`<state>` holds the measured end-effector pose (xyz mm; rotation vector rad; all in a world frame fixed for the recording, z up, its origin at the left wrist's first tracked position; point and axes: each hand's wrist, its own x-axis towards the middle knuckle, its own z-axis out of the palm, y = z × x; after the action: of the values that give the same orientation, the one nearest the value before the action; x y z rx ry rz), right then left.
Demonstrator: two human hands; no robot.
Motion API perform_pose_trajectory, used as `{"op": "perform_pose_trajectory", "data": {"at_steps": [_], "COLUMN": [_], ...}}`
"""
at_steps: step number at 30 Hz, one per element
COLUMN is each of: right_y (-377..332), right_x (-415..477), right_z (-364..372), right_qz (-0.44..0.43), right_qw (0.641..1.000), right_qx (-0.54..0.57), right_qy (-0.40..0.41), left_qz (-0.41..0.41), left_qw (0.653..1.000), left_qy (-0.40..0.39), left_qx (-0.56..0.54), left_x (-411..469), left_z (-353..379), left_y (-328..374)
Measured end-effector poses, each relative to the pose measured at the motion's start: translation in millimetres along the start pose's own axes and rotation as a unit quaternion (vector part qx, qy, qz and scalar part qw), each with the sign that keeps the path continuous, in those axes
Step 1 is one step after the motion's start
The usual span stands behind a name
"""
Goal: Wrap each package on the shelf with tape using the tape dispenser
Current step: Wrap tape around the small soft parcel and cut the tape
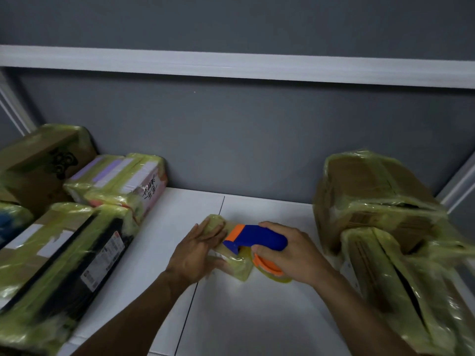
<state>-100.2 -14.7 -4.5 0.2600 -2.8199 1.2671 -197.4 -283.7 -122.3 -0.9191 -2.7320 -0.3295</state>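
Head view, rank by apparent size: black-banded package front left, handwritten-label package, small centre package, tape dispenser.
1. black-banded package, nearest camera
2. handwritten-label package
3. small centre package and tape dispenser: alike, both partly hidden

Bare shelf board (257, 317) was found open from 12 to 6 o'clock; passage was blocked by wrapped boxes (59, 247) at 9 and wrapped cartons (372, 196) at 3.

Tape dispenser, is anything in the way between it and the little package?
No, nothing visible is. The tape dispenser, gripped by the right hand, sits right against the little package, which the left hand presses onto the shelf.
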Motion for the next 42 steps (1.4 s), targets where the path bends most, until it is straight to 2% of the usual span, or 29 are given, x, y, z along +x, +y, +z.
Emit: {"op": "perform_pose_trajectory", "data": {"at_steps": [3,6,9,12,14,17,19,21,29,34,37,40,42], "right_y": [-9,-1,14,13,15,19,16,15,7,8,13,21,24], "right_x": [4,-10,-28,-32,-28,-33,-36,-37,-48,-52,-49,-48,-48], "right_z": [-6,-11,-11,-1,6,14,17,20,15,5,13,27,26], "right_qz": [-0.009,-0.007,0.012,0.016,0.019,0.018,0.007,0.002,0.007,0.006,0.01,0.022,0.019], "right_qw": [1.0,1.0,1.0,0.999,0.997,0.996,0.996,0.996,0.996,0.996,0.995,0.993,0.993], "right_qx": [-0.016,-0.009,0.01,0.026,0.038,0.045,0.047,0.05,0.059,0.039,0.037,0.034,0.007], "right_qy": [-0.019,-0.015,0.008,0.038,0.057,0.072,0.07,0.068,0.065,0.077,0.09,0.109,0.115], "left_qz": [-0.01,-0.037,-0.037,-0.036,-0.016,0.023,-0.032,-0.097,-0.075,-0.066,-0.069,-0.009,0.014], "left_qw": [0.999,0.994,0.99,0.99,0.994,0.992,0.98,0.97,0.99,0.992,0.994,0.999,0.997], "left_qy": [-0.021,-0.091,-0.118,-0.131,-0.107,-0.03,-0.008,-0.016,-0.073,-0.092,-0.07,0.014,0.024], "left_qx": [-0.025,-0.042,-0.062,-0.026,-0.016,-0.123,-0.196,-0.22,-0.092,-0.056,-0.04,-0.048,-0.066], "left_x": [4,13,16,14,15,9,4,0,1,16,16,6,4], "left_z": [-13,-23,-23,-28,-27,-19,-16,-12,-10,-21,-20,-7,2], "left_y": [-10,2,15,17,24,50,64,65,50,46,44,43,39]}}
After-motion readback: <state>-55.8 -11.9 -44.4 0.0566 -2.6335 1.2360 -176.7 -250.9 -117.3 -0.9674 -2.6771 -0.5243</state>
